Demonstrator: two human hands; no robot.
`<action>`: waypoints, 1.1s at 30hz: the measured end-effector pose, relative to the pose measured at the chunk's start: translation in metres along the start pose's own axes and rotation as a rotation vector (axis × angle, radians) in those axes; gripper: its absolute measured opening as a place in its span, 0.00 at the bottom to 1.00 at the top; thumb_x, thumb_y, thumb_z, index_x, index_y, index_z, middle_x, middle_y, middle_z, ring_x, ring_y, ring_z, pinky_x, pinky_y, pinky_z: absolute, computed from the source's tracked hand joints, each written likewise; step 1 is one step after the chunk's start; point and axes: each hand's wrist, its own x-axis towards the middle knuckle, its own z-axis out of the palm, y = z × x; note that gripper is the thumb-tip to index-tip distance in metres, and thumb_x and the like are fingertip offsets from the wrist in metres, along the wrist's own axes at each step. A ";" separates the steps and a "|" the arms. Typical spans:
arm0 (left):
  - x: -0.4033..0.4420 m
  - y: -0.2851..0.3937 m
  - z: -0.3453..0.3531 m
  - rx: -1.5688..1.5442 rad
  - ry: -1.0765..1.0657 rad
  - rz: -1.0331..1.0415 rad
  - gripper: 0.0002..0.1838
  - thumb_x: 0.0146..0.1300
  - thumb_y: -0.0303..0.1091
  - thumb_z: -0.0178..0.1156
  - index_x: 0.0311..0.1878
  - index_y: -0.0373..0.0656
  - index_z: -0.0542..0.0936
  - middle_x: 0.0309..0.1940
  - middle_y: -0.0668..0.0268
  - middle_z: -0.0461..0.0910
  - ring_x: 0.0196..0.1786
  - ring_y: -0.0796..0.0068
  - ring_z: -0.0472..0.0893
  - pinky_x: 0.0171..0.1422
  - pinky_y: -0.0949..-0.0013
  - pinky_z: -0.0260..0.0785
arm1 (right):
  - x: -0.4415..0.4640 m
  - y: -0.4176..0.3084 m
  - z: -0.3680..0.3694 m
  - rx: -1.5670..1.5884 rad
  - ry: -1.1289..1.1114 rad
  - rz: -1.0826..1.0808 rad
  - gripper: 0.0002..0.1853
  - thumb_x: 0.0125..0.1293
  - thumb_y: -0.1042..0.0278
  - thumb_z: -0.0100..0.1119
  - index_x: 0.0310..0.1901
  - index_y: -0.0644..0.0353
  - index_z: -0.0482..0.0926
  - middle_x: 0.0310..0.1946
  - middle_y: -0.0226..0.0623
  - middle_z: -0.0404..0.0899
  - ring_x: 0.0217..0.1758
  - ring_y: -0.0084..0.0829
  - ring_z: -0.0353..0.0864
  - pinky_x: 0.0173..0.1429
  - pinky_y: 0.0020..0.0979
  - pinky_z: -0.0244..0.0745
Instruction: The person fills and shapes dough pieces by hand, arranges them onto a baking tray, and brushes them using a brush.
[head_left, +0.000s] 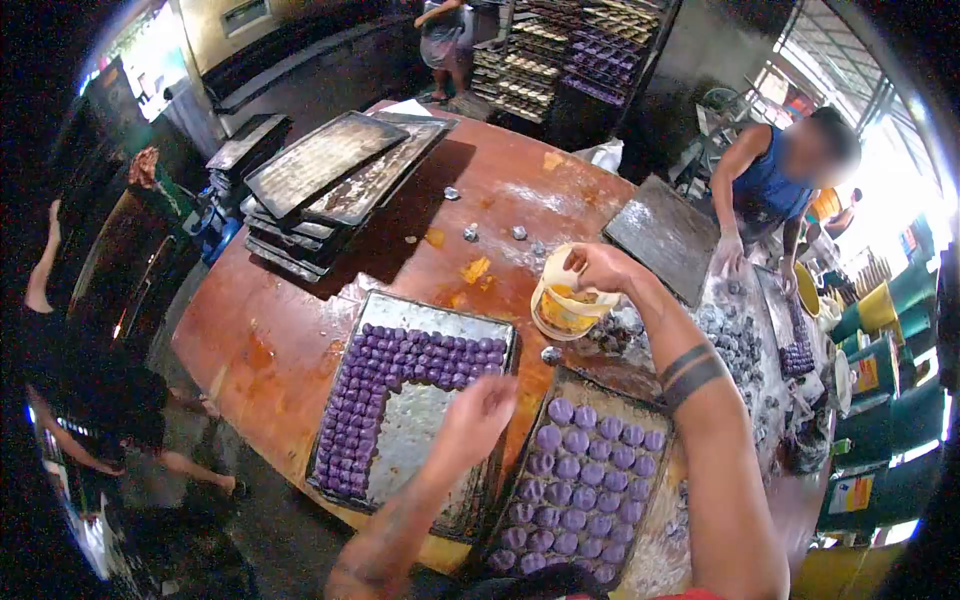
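My right hand reaches over the mouth of a cream plastic tub smeared inside with yellow. Its fingers are pinched and point down into the tub; what they hold is hidden. My left hand is curled above a metal baking tray. I cannot make out anything in its fingers. Rows of small purple dough balls line that tray's left side and far end. To its right, a second tray carries rows of larger, flattened purple dough pieces.
Stacked baking trays stand at the table's far left. A dark flat tray lies beyond the tub. Floury dark lumps cover the right side, where a co-worker handles another tray. Behind stands a loaded rack.
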 end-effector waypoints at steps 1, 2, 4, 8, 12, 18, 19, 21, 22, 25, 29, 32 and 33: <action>0.029 0.018 0.008 0.023 0.023 0.061 0.17 0.64 0.29 0.61 0.56 0.35 0.76 0.46 0.57 0.81 0.51 0.69 0.80 0.56 0.63 0.73 | 0.004 0.007 -0.003 0.052 -0.010 0.051 0.20 0.50 0.66 0.70 0.46 0.62 0.81 0.42 0.43 0.83 0.45 0.36 0.83 0.49 0.35 0.77; 0.059 0.025 0.018 0.199 0.110 0.242 0.18 0.62 0.29 0.63 0.55 0.36 0.76 0.46 0.54 0.80 0.50 0.62 0.80 0.54 0.59 0.73 | 0.000 -0.008 -0.012 -0.036 0.026 0.152 0.25 0.48 0.64 0.72 0.49 0.62 0.81 0.45 0.46 0.83 0.47 0.36 0.83 0.50 0.34 0.77; 0.106 0.029 0.036 0.441 0.208 0.466 0.20 0.58 0.29 0.65 0.54 0.39 0.78 0.48 0.51 0.79 0.49 0.52 0.79 0.53 0.52 0.73 | -0.005 -0.042 -0.022 -0.194 -0.090 0.291 0.25 0.47 0.65 0.72 0.49 0.62 0.81 0.43 0.46 0.84 0.47 0.37 0.83 0.50 0.35 0.77; 0.134 0.027 0.058 0.553 0.193 0.486 0.20 0.54 0.30 0.67 0.51 0.40 0.79 0.49 0.51 0.78 0.51 0.46 0.78 0.54 0.50 0.73 | -0.010 -0.034 -0.013 -0.409 -0.132 0.053 0.20 0.48 0.65 0.72 0.43 0.63 0.82 0.35 0.44 0.85 0.40 0.36 0.84 0.46 0.34 0.78; 0.115 0.014 0.067 0.556 0.207 0.464 0.17 0.55 0.31 0.67 0.48 0.40 0.80 0.52 0.52 0.78 0.52 0.46 0.78 0.55 0.51 0.73 | -0.024 -0.015 -0.008 -0.145 0.016 -0.015 0.17 0.47 0.67 0.69 0.42 0.58 0.84 0.38 0.43 0.86 0.41 0.39 0.85 0.47 0.37 0.78; 0.101 -0.003 0.074 0.460 0.320 0.561 0.11 0.54 0.32 0.69 0.37 0.41 0.77 0.54 0.42 0.74 0.53 0.42 0.77 0.54 0.50 0.73 | -0.058 -0.047 0.014 -0.278 0.001 -0.186 0.15 0.55 0.62 0.63 0.42 0.58 0.85 0.37 0.52 0.84 0.40 0.50 0.84 0.46 0.42 0.78; 0.099 -0.003 0.076 0.465 0.323 0.551 0.11 0.54 0.32 0.69 0.37 0.41 0.77 0.55 0.42 0.74 0.53 0.42 0.77 0.54 0.50 0.73 | -0.051 -0.048 0.020 -0.349 -0.078 -0.164 0.15 0.54 0.60 0.64 0.41 0.58 0.85 0.37 0.51 0.84 0.39 0.51 0.84 0.45 0.43 0.78; 0.099 -0.001 0.079 0.474 0.329 0.540 0.12 0.54 0.32 0.69 0.38 0.41 0.77 0.56 0.42 0.73 0.54 0.42 0.77 0.54 0.50 0.73 | -0.032 -0.037 0.034 -0.493 -0.228 -0.115 0.16 0.51 0.56 0.65 0.39 0.57 0.86 0.35 0.50 0.84 0.37 0.52 0.83 0.44 0.44 0.78; 0.096 0.000 0.080 0.467 0.326 0.529 0.12 0.54 0.32 0.69 0.38 0.41 0.77 0.56 0.42 0.73 0.54 0.42 0.76 0.55 0.50 0.73 | -0.030 -0.032 0.043 -0.475 -0.168 -0.093 0.18 0.49 0.52 0.67 0.34 0.58 0.86 0.33 0.49 0.84 0.35 0.53 0.83 0.41 0.45 0.78; 0.088 0.001 0.082 0.450 0.319 0.524 0.13 0.53 0.31 0.69 0.39 0.40 0.77 0.56 0.43 0.73 0.55 0.42 0.76 0.55 0.50 0.73 | -0.021 -0.026 0.058 -0.472 -0.190 -0.049 0.18 0.48 0.53 0.68 0.36 0.58 0.86 0.33 0.49 0.84 0.36 0.51 0.83 0.42 0.45 0.77; 0.092 -0.002 0.081 0.474 0.352 0.546 0.14 0.53 0.31 0.69 0.40 0.40 0.77 0.55 0.44 0.74 0.55 0.42 0.76 0.56 0.49 0.73 | -0.043 -0.040 0.031 -0.368 0.089 -0.221 0.11 0.53 0.62 0.67 0.37 0.56 0.85 0.34 0.45 0.84 0.37 0.48 0.83 0.41 0.44 0.77; 0.097 0.004 0.082 0.488 0.380 0.524 0.16 0.52 0.31 0.70 0.44 0.40 0.78 0.55 0.44 0.73 0.55 0.42 0.76 0.56 0.50 0.73 | -0.058 -0.030 0.010 -0.163 0.280 -0.286 0.14 0.61 0.54 0.64 0.39 0.57 0.83 0.30 0.45 0.82 0.32 0.43 0.82 0.36 0.40 0.75; 0.100 0.007 0.082 0.487 0.383 0.519 0.17 0.52 0.31 0.70 0.45 0.41 0.78 0.55 0.44 0.73 0.55 0.42 0.76 0.56 0.50 0.73 | -0.067 -0.036 -0.001 -0.050 0.335 -0.271 0.16 0.63 0.52 0.64 0.39 0.57 0.83 0.29 0.45 0.82 0.30 0.40 0.81 0.36 0.36 0.75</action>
